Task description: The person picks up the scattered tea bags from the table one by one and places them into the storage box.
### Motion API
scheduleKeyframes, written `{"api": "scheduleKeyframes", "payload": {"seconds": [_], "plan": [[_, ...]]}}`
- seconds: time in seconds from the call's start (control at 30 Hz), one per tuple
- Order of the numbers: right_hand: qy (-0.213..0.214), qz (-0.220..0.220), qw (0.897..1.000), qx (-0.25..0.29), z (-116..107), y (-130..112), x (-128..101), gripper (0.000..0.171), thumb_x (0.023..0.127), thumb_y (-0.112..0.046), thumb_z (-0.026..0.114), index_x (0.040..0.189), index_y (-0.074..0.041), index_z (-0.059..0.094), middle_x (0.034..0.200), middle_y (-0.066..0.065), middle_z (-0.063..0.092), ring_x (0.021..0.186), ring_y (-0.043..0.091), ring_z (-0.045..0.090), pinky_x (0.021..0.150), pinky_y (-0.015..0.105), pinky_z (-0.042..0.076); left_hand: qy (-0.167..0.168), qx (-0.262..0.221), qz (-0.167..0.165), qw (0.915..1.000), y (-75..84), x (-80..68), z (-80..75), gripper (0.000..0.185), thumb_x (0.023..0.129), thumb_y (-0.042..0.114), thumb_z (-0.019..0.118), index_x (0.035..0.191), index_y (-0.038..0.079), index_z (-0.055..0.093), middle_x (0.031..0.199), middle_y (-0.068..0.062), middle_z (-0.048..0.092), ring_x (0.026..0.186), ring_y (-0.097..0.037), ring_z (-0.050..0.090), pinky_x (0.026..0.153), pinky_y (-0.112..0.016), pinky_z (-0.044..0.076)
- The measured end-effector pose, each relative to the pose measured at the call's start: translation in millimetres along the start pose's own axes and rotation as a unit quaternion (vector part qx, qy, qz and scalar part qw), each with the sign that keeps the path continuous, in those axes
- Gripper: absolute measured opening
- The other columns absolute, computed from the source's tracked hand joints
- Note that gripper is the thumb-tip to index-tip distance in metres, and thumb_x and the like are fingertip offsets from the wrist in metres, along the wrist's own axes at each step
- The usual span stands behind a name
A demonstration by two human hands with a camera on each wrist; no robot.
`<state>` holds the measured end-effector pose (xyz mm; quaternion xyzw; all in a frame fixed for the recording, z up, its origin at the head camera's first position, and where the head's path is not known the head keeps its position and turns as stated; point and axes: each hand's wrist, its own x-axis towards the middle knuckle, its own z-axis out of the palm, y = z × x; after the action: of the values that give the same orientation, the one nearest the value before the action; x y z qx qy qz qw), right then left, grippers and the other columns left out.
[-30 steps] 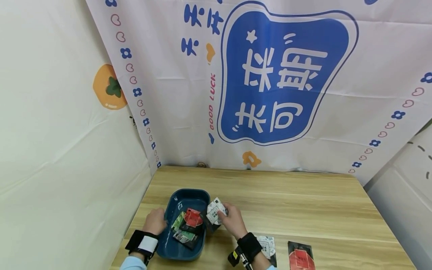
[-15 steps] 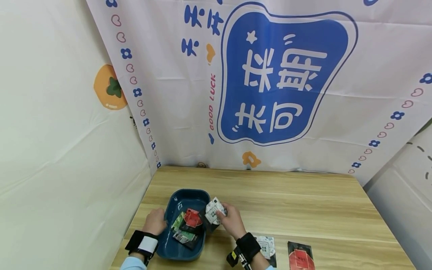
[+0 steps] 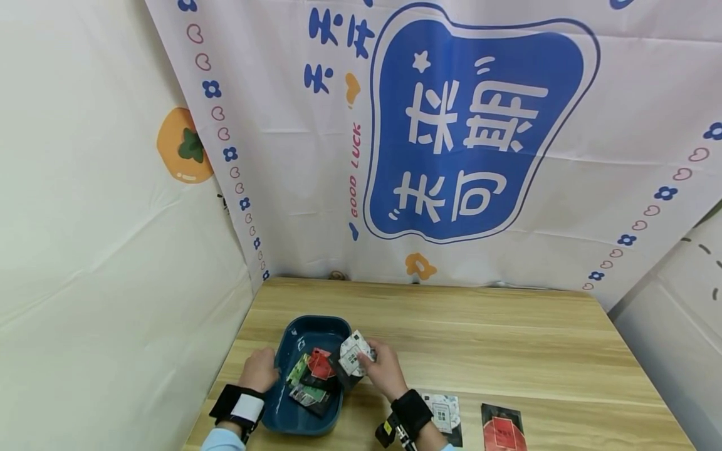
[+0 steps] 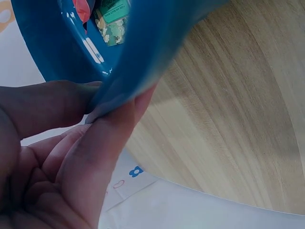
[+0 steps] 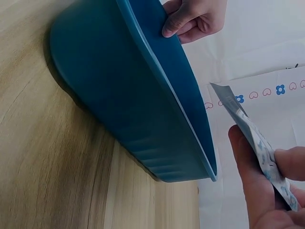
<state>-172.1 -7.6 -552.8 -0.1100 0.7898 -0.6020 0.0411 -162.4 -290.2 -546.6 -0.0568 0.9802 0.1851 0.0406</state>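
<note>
A dark blue plastic basin (image 3: 274, 421) stands at the table's left side. My left hand (image 3: 259, 371) pinches its left rim between thumb and fingers, which the left wrist view shows close up. Inside lie several flat packets, among them a red and black one (image 3: 321, 365) and a green one (image 3: 296, 371). My right hand (image 3: 388, 371) grips a white and black packet (image 3: 352, 357) by its edge, tilted over the basin's right rim. In the right wrist view this thin packet (image 5: 259, 143) sits between thumb and fingers, apart from the basin wall.
On the wooden table (image 3: 541, 351), a white and black packet (image 3: 442, 413) lies right of my right wrist, partly hidden by it. Farther right is a red and black packet (image 3: 504, 432). Printed cloth (image 3: 316, 207) hangs behind the table, and a pale wall (image 3: 113, 269) closes the left.
My right hand has shifted slightly left with the white and black packet, bringing it a little farther over the basin's rim. The left hand and basin stay put.
</note>
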Motion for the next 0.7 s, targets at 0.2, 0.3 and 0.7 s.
{"api": "scheduleKeyframes", "payload": {"seconds": [0.2, 0.3, 0.7], "plan": [[0.005, 0.007, 1.000, 0.003, 2.1, -1.0, -0.7, 0.027, 0.092, -0.006, 0.065, 0.115, 0.008, 0.066, 0.094, 0.015, 0.070, 0.076, 0.009, 0.058, 0.065, 0.022, 0.048, -0.012, -0.002, -0.008, 0.9999, 0.3, 1.0, -0.2, 0.005, 0.083, -0.003, 0.067, 0.084, -0.006, 0.063, 0.072, -0.013, 0.061, 0.063, -0.022, 0.056, 0.058, -0.038, 0.047], [0.006, 0.006, 1.000, 0.005, 2.9, -1.8, -0.6, 0.026, 0.092, -0.006, 0.066, 0.114, 0.009, 0.066, 0.093, 0.016, 0.070, 0.076, 0.009, 0.059, 0.065, 0.022, 0.049, -0.013, -0.003, -0.009, 0.9999, -0.2, 1.5, -0.5, 0.006, 0.083, -0.003, 0.067, 0.085, -0.006, 0.063, 0.072, -0.013, 0.061, 0.064, -0.022, 0.056, 0.058, -0.038, 0.047], [0.006, 0.011, 1.000, 0.003, 6.4, -1.0, 1.4, 0.025, 0.092, -0.006, 0.066, 0.113, 0.008, 0.067, 0.093, 0.014, 0.070, 0.076, 0.008, 0.058, 0.065, 0.021, 0.049, -0.011, 0.003, -0.006, 0.9999, 0.4, 1.6, -0.8, 0.007, 0.084, -0.002, 0.068, 0.087, -0.007, 0.064, 0.073, -0.015, 0.063, 0.064, -0.022, 0.057, 0.058, -0.039, 0.048]]}}
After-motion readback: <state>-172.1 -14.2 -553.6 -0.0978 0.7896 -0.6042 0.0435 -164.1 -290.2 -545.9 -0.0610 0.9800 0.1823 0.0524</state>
